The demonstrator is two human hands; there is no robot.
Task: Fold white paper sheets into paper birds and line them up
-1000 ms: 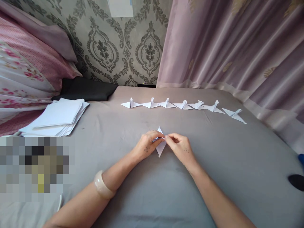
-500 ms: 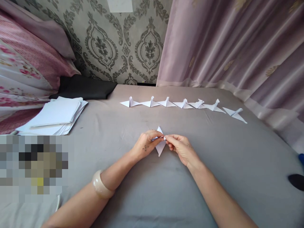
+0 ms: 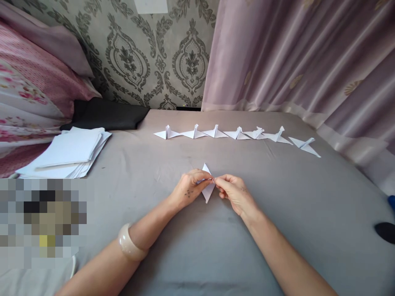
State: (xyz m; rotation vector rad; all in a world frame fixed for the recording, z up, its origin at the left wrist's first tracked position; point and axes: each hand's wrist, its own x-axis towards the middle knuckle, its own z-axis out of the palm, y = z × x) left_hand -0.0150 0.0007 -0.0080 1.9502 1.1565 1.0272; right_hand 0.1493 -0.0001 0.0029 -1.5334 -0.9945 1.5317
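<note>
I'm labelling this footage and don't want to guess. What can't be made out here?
All in the head view:
- Middle of the folded paper: hidden by the left hand.
- Its end by the right hand: covered by fingertips, too small.
- Lower left: blurred out by a pixelated patch.
- Dark object: cut off by the right edge.
- Wall sheet: cut off by the top edge.

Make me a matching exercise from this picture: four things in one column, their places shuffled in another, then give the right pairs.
1. bangle
2. paper stack
3. folded figures
4. lone folded paper

A. in a row across the far part of the grey cloth
B. between the fingertips of the left hand and right hand
C. around the left forearm
D. at the left, in front of the black cloth

Pairs: 1-C, 2-D, 3-A, 4-B
</note>
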